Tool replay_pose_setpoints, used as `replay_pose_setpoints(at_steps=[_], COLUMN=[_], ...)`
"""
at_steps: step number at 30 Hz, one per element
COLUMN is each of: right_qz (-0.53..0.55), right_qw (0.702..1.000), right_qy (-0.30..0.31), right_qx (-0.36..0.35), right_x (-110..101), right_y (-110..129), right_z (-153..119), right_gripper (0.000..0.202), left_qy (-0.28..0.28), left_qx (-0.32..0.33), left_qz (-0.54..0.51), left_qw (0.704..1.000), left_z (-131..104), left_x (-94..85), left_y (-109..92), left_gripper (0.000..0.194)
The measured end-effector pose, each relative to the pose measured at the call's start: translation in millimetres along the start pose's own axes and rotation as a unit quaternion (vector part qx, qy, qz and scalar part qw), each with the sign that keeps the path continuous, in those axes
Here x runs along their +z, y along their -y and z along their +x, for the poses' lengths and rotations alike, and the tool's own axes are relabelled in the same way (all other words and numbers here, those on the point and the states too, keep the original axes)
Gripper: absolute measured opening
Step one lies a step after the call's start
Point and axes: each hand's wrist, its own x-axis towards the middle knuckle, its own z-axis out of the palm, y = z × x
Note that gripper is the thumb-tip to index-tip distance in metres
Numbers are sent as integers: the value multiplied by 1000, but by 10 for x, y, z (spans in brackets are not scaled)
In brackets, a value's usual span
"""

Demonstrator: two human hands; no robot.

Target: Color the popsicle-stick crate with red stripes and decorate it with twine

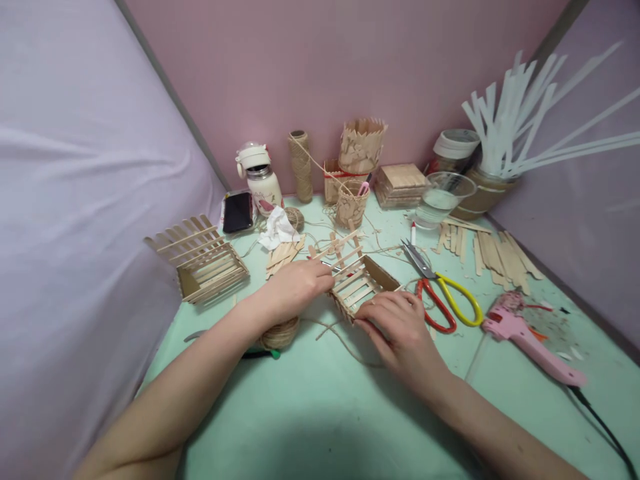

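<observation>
In the head view a small wooden craft-stick box point(356, 288) with a slatted bottom and cardboard sides sits on the green table between my hands. My left hand point(304, 285) pinches its left side, fingertips partly hidden. On the near right edge lies my right hand point(395, 327), its fingers curled over the rim. A few sticks joined like a little fence point(345, 248) rise behind the box. Beneath my left forearm is a ball of twine point(280, 333), partly covered. Red-and-yellow-handled scissors point(440, 287) lie open-bladed just right of the box.
A pink glue gun point(530, 340) with its cord lies at the right. A second stick box point(213, 270) stands at the left. Loose sticks point(500, 257), a plastic cup of water point(440, 203), a bottle point(263, 180) and a twine spool point(301, 167) are farther back.
</observation>
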Motion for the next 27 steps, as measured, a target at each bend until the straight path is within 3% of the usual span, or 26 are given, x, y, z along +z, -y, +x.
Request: replay_pose_setpoints(at_steps=[5, 14, 21, 27], right_qz=[-6, -22, -117, -178], right_qw=[1000, 994, 987, 977], right_qy=[17, -86, -95, -108], right_qx=[-17, 56, 50, 32], right_x=[-88, -106, -66, -77], right_y=[-76, -82, -39, 54], right_z=[-80, -32, -90, -113], right_gripper=[9, 12, 15, 18], left_qy=[27, -69, -64, -83], left_qx=[-38, -128, -34, -2], left_qz=[-11, -105, -44, 12], left_qw=[999, 984, 996, 996], left_z=[-50, -61, -93, -85], left_x=[-35, 70, 51, 60], left_y=[-180, -188, -183, -174], left_gripper=[11, 14, 20, 23])
